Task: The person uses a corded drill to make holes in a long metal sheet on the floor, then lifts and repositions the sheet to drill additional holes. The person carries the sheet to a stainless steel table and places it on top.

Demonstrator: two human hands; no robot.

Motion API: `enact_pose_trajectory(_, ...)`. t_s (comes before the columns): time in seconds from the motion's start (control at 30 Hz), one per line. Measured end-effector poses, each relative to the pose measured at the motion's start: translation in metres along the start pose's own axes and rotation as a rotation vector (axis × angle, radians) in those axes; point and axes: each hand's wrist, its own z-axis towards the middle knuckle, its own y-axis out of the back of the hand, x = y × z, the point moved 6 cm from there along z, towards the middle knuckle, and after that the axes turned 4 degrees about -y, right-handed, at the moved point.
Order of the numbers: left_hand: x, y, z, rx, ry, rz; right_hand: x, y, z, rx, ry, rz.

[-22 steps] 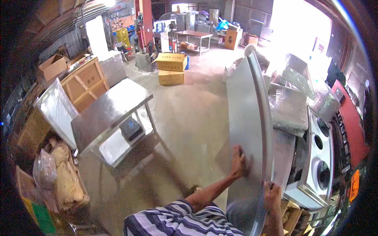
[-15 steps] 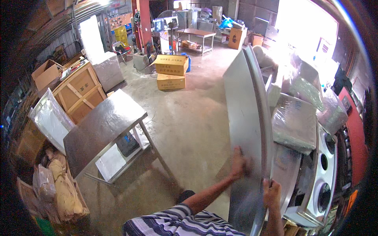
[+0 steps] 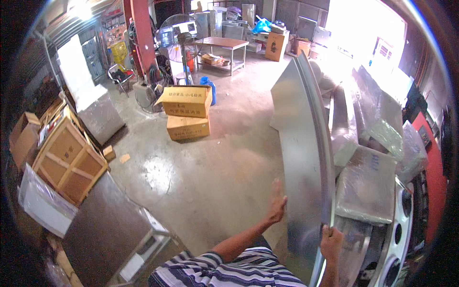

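Observation:
A long grey sheet-metal panel (image 3: 306, 182) with a folded rim stands on its side in front of me, reaching away toward the bright doorway. My right hand (image 3: 331, 243) is closed around the panel's near top rim, thumb up. To the left of the panel's flat face, my left hand (image 3: 276, 204) is held up with its fingers stretched out and nothing in it; whether it touches the panel I cannot tell. The panel's lower edge is partly hidden by my arm and shirt.
Plastic-wrapped blocks (image 3: 368, 184) and a white unit with round holes (image 3: 398, 234) crowd the right side. A steel table (image 3: 105, 229) stands at the near left, a wooden crate (image 3: 71, 158) behind it. Two stacked cartons (image 3: 187, 107) sit on the floor ahead, before a workbench (image 3: 224, 43).
My left hand has moved left off the panel's face, its fingers now extended. The right hand keeps its grip. The view has shifted forward, bringing the cartons and left-hand table nearer.

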Motion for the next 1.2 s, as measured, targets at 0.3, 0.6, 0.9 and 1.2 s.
enact_pose_trajectory(0.3,0.342,0.309,0.180,0.338,0.693,0.784,0.099,-0.251,0.332,0.152,-0.154,0.250)
enact_pose_trajectory(0.6,0.466,0.485,0.286,-0.342,1.622,0.496,0.214,-0.454,0.684,0.370,-0.317,0.350)
enact_pose_trajectory(0.9,0.722,0.455,0.817,0.495,0.983,0.867,0.297,-0.636,1.007,0.416,-0.408,0.231)
enact_pose_trajectory(1.2,0.767,0.328,1.480,0.300,0.514,0.409,0.345,-0.811,1.334,0.383,-0.482,0.190)
